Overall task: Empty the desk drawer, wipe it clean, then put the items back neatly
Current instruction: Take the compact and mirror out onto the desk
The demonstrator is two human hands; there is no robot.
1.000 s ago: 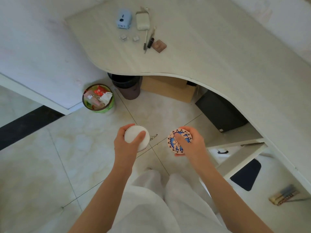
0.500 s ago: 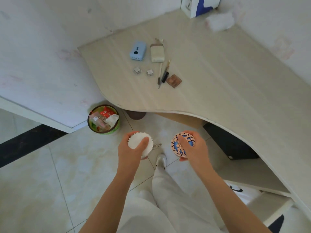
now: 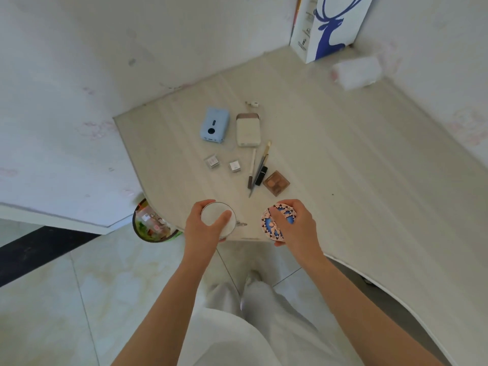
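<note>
Both forearms reach forward side by side over the near curved edge of the table (image 3: 369, 159). The left hand (image 3: 203, 228) grips a round white case (image 3: 217, 216), its fingers curled under the rim and the thumb pressed across the lid; a small metal clasp sticks out on the case's right side. The right hand (image 3: 295, 225) holds a round patterned case (image 3: 277, 224), blue and pink, tilted on edge, with the thumb on its face and the fingers wrapped behind. The two cases are apart, level with each other, just over the table's edge. Farther in lie a blue device (image 3: 214, 124), a cream device (image 3: 248, 130), two small cubes (image 3: 223, 163), a few pencils (image 3: 257, 169) and a brown palette (image 3: 276, 183), grouped close together. The drawer is out of view. The fingers behind both cases are hidden. A bin (image 3: 153, 225) on the floor is partly covered by the table edge. A white box (image 3: 327, 25) with a blue deer is cut off at the top, and a blurred white bundle (image 3: 356, 72) lies beside it. The table's right side stretches bare toward the wall.
</note>
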